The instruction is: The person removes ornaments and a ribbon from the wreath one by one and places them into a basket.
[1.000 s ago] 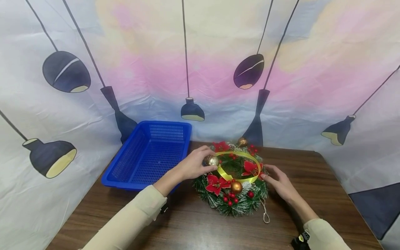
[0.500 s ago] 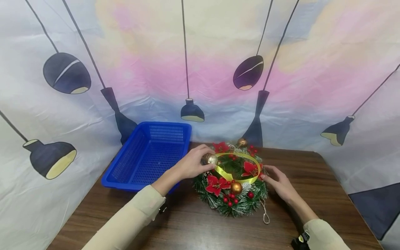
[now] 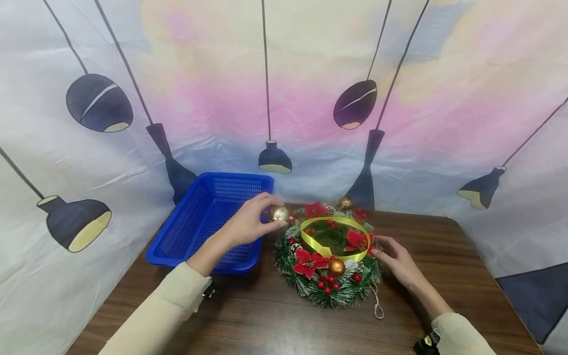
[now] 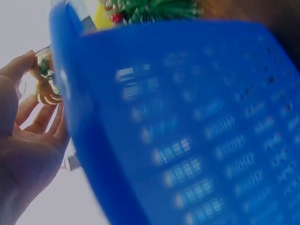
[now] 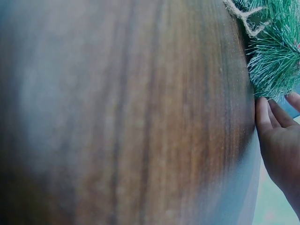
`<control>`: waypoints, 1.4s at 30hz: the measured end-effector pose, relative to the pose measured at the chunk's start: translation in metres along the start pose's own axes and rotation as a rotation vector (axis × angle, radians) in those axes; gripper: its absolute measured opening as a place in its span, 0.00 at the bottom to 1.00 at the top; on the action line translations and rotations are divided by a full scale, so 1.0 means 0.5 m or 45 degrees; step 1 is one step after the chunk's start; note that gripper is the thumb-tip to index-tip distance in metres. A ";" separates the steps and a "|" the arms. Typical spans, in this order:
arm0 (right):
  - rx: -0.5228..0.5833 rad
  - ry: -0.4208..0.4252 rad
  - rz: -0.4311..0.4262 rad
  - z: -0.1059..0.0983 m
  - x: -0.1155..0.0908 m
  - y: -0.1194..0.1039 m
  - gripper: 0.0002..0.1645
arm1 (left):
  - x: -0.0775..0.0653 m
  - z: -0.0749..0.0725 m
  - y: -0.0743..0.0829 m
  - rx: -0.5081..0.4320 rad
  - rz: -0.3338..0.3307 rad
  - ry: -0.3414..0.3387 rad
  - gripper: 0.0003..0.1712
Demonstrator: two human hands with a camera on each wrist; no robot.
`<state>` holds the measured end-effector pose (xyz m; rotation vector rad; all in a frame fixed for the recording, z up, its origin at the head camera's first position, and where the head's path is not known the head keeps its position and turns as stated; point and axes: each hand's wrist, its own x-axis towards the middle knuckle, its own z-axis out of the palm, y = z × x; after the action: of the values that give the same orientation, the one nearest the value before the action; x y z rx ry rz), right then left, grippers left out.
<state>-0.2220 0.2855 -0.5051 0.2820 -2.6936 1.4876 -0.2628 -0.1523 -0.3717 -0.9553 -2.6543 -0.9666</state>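
From the head, the left hand (image 3: 250, 222) pinches a shiny gold ball (image 3: 280, 214) with thumb and fingers, up between the blue basket (image 3: 177, 266) and the green wreath (image 3: 341, 296). The ball looks light and slippery; its fat middle seems best to hold. The right hand (image 3: 397, 261) lightly holds the wreath's edge.

From the left wrist, the basket's rim hides some of the ball; up looks roomier.

From the right wrist, fingers touch soft-looking needles beside the brown table (image 5: 140, 117).

Dark lamps (image 3: 275, 157) on pastel backdrop (image 3: 310, 64) behind brown table (image 3: 266, 320)
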 end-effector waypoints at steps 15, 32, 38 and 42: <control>-0.004 -0.007 0.008 0.002 -0.001 0.002 0.36 | -0.055 -0.076 -0.074 -0.073 -0.153 0.115 0.25; 0.008 -0.007 0.009 0.000 -0.001 0.004 0.36 | -0.121 -0.047 -0.170 -0.029 -0.335 0.132 0.29; 0.008 -0.003 0.005 0.000 0.000 0.002 0.36 | -0.126 -0.036 -0.181 -0.008 -0.345 0.115 0.29; 0.000 -0.004 0.015 -0.001 0.000 0.002 0.36 | -0.124 -0.032 -0.185 -0.011 -0.350 0.093 0.28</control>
<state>-0.2220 0.2865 -0.5059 0.2693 -2.7021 1.4919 -0.2724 -0.2486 -0.4294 -0.5524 -2.7686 -1.0450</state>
